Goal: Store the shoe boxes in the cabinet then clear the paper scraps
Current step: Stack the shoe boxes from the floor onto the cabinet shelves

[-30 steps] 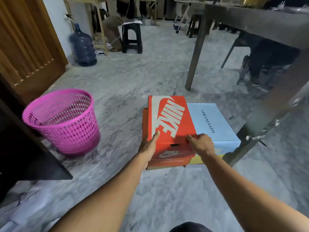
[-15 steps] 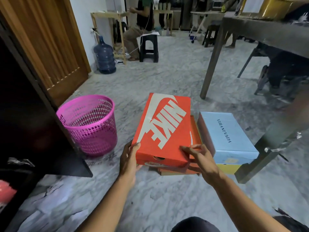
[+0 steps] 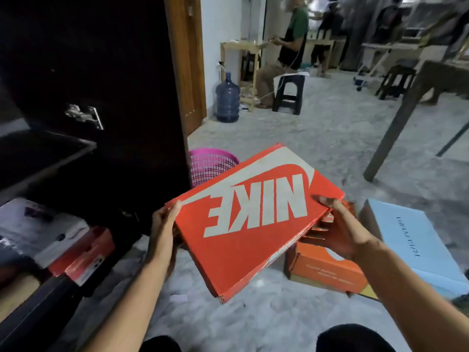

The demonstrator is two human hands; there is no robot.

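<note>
I hold a red shoe box (image 3: 238, 240) with a big white logo in the air, tilted, above the marble floor. My left hand (image 3: 163, 224) grips its left end and my right hand (image 3: 337, 232) grips its right end, thumb on the lid. Below it on the floor lies an orange shoe box (image 3: 324, 270), with a light blue shoe box (image 3: 416, 245) beside it on the right. The dark cabinet (image 3: 101, 85) stands open at left; a red and white box (image 3: 83, 252) lies on its lower shelf. A small paper scrap (image 3: 179, 298) lies on the floor under the held box.
A pink mesh waste basket (image 3: 208, 163) stands by the cabinet's side, partly hidden by the box. A dark table leg (image 3: 390, 138) rises at right. Farther back are a blue water jug (image 3: 227, 97), a black stool (image 3: 289, 94) and a person by a wooden desk.
The red box has come up off the stack and swung left toward the cabinet, turning so its logo faces me. My view has turned left; the cabinet's shelves now show.
</note>
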